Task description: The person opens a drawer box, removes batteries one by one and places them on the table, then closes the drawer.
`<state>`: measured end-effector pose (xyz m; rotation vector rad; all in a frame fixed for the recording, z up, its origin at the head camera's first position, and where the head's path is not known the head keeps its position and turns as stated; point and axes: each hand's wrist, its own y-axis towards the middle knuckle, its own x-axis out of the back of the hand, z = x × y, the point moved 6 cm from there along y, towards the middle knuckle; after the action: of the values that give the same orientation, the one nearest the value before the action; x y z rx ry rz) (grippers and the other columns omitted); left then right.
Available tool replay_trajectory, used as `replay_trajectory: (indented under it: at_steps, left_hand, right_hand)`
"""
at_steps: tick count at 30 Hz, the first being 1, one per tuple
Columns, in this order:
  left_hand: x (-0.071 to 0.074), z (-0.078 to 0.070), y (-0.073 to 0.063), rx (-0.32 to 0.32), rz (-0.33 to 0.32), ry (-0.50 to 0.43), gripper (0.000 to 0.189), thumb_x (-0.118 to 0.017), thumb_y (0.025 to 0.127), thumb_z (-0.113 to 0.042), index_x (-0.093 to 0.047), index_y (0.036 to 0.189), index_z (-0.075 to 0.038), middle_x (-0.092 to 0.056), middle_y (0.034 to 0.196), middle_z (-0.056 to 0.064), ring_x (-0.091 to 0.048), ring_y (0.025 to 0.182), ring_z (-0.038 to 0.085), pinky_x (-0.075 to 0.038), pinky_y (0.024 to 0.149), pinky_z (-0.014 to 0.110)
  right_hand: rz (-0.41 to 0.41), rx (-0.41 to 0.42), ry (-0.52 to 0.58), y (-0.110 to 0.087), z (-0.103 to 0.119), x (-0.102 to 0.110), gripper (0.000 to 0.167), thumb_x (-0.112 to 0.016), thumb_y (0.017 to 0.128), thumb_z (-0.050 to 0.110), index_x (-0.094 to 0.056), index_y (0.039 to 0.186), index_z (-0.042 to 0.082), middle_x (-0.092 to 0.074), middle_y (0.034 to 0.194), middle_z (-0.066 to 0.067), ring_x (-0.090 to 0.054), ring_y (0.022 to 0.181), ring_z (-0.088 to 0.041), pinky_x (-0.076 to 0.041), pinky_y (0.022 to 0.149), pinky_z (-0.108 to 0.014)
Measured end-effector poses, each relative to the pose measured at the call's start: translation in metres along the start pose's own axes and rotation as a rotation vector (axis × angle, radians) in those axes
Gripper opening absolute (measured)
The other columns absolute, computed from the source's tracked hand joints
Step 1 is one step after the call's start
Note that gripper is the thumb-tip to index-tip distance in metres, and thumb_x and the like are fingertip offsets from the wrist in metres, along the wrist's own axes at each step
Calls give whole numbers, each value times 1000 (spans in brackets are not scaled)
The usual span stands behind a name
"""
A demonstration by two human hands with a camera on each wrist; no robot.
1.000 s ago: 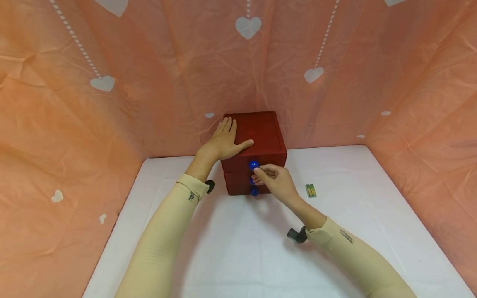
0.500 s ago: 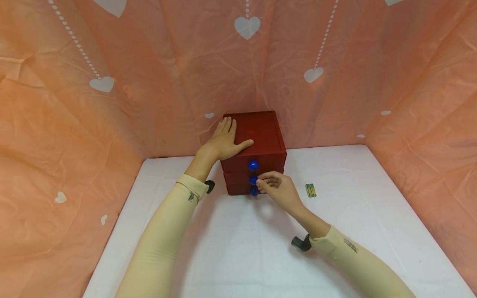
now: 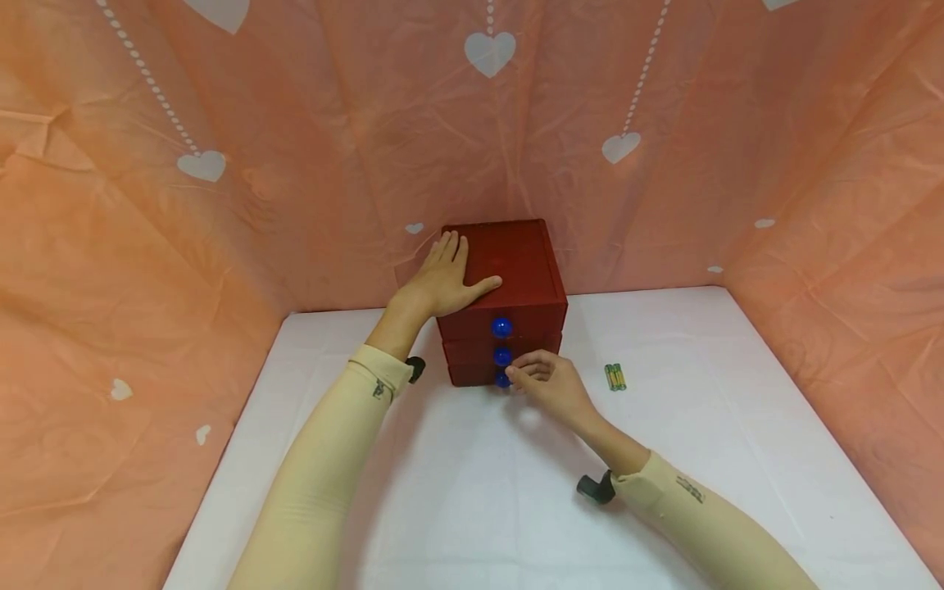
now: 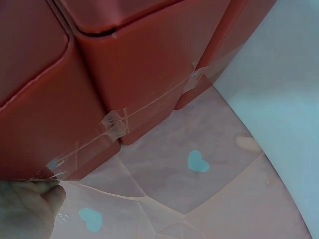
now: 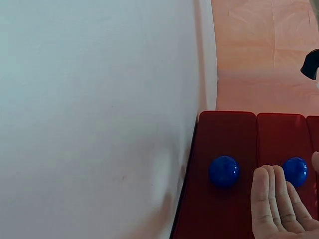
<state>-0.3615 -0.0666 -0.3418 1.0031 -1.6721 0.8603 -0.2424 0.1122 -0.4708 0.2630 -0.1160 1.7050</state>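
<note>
A red chest of drawers (image 3: 516, 258) stands against the backdrop. Three drawers make up its front, each with a round blue knob; all look pushed in. My left hand (image 3: 438, 287) lies flat on its top at the left, fingers spread; the left wrist view shows part of that hand (image 4: 27, 209) beside the chest's taped side (image 4: 144, 74). My right hand (image 3: 556, 385) is by the bottom knob (image 3: 502, 379), beneath the middle knob (image 3: 502, 356) and top knob (image 3: 501, 328). In the right wrist view its fingers (image 5: 279, 199) extend beside the middle knob, gripping nothing.
Two green and yellow batteries (image 3: 615, 377) lie side by side on the white tabletop (image 3: 457, 492), right of the chest. An orange backdrop (image 3: 332, 164) with white hearts rises behind the table and along both sides.
My right hand had its thumb and finger at the top knob, then dropped past the middle knob to the bottom one. The left hand, chest and batteries have stayed put.
</note>
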Motion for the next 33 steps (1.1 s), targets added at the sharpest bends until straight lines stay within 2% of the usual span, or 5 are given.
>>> replay_trajectory:
  at_steps: [10,21,27,33]
  left_hand:
    - [0,1,1,-6,-4,5,108,-41,105,-75,-1,171,0,10,179,17,15,166,27,8,133,39]
    - [0,1,0,-1,-4,-9,109,-41,104,-76,0,171,-1,10,179,17,15,166,27,7,134,39]
    - [1,0,0,-8,-7,-6,108,-41,105,-75,-1,171,0,10,179,17,16,166,27,8,133,38]
    - [1,1,1,-12,-9,-6,108,-41,104,-75,-1,171,0,9,179,17,15,166,27,8,133,38]
  right_hand:
    - [27,-50,31,9,-5,-9,42,-75,104,24,-67,126,-11,-80,105,-19,-80,94,-39,-64,92,-49]
    - [28,-97,65,14,-4,-17,40,-71,106,28,-72,120,-10,-81,100,-20,-78,97,-44,-63,92,-54]
    - [30,-126,91,15,-6,-18,47,-66,109,34,-74,118,-11,-81,101,-20,-79,98,-39,-63,93,-52]
    - [24,-171,120,18,-9,-19,53,-66,109,41,-76,117,-10,-81,100,-20,-79,97,-40,-62,95,-54]
